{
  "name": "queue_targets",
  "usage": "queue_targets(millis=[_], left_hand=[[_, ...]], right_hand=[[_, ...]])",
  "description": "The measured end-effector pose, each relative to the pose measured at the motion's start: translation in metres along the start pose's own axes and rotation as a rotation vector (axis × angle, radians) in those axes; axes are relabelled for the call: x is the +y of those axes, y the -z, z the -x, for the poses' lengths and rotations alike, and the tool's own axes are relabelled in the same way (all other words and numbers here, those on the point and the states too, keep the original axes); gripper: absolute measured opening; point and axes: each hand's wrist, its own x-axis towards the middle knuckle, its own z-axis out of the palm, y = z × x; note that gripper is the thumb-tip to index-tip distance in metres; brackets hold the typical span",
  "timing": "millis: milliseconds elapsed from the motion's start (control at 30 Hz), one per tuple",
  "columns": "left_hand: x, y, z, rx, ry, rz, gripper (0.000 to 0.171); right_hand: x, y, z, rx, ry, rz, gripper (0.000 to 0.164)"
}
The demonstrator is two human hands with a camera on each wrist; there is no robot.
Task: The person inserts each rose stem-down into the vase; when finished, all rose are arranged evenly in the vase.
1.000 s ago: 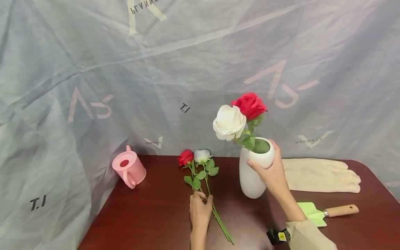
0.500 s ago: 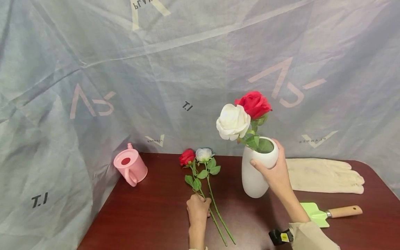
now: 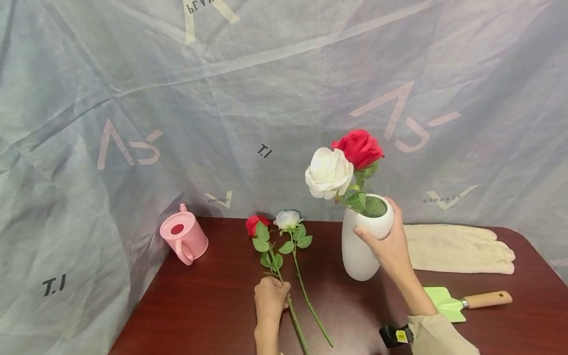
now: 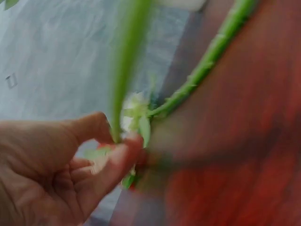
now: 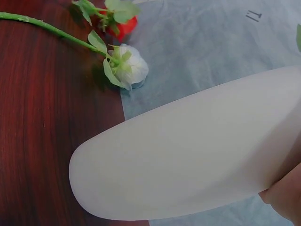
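The white vase (image 3: 357, 254) and a loose red rose (image 3: 253, 225) are in the person's two hands, the vase well to the right of the rose. A gray cloth (image 3: 284, 98) hangs behind, above a dark red tabletop (image 3: 199, 305). The vase is roughly upright toward the far edge, mouth up, a standing white rose (image 3: 329, 173) and a standing red rose (image 3: 358, 148) leaning left from it; the right hand (image 3: 388, 244) grips its upper right side, thumb across the front. A cream glove (image 3: 459, 249) lies just right of it. The loose red rose slants, flower head far and left, lower stem running near and right; the left hand (image 3: 268, 301) pinches that stem between finger and thumb. Whether the stem touches the tabletop I cannot tell. From the left hand, the vase mouth lies to the right, farther off and higher, with the right hand much nearer to it. A loose white rose (image 3: 288, 220) lies between, on a similar slant. A pink watering can (image 3: 184, 238) stands far left; a green trowel (image 3: 486, 299) lies just beyond the right sleeve (image 3: 441, 335).
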Motion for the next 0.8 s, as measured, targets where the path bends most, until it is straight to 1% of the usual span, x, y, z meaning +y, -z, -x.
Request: queue_targets(millis=[67,100,167,200,300,367,500,667,733,800], left_hand=[[0.0,0.006,-0.002,-0.039,0.044,0.16,0.005],[0.0,0.009,-0.003,-0.069,0.069,0.24,0.006],[-0.002,0.017,-0.004,-0.134,0.122,0.358,0.018],[-0.003,0.02,-0.004,-0.162,0.138,0.391,0.021],[-0.004,0.029,-0.004,-0.217,0.153,0.41,0.025],[-0.005,0.034,-0.004,-0.234,0.146,0.421,0.025],[-0.002,0.04,-0.005,-0.257,0.127,0.499,0.023],[0.004,0.045,-0.005,-0.27,0.148,0.66,0.009],[0.007,0.046,-0.005,-0.261,0.156,0.738,0.009],[0.008,0.048,-0.006,-0.245,0.15,0.802,0.011]], right_hand=[[0.0,0.0,0.0,0.0,-0.001,-0.001,0.088],[0.0,0.0,-0.001,0.0,-0.001,-0.003,0.089],[0.0,0.0,-0.001,-0.004,-0.006,-0.001,0.09],[0.001,0.0,0.0,-0.007,-0.009,0.004,0.09],[0.001,0.001,0.0,-0.007,-0.014,0.019,0.091],[0.002,0.0,0.001,-0.005,-0.012,0.023,0.09],[0.002,0.0,0.0,0.008,0.003,0.019,0.088],[0.001,0.0,0.0,0.013,0.011,0.009,0.087],[0.001,-0.001,0.001,0.012,0.01,0.005,0.087],[0.002,-0.001,0.0,0.011,0.008,0.001,0.088]])
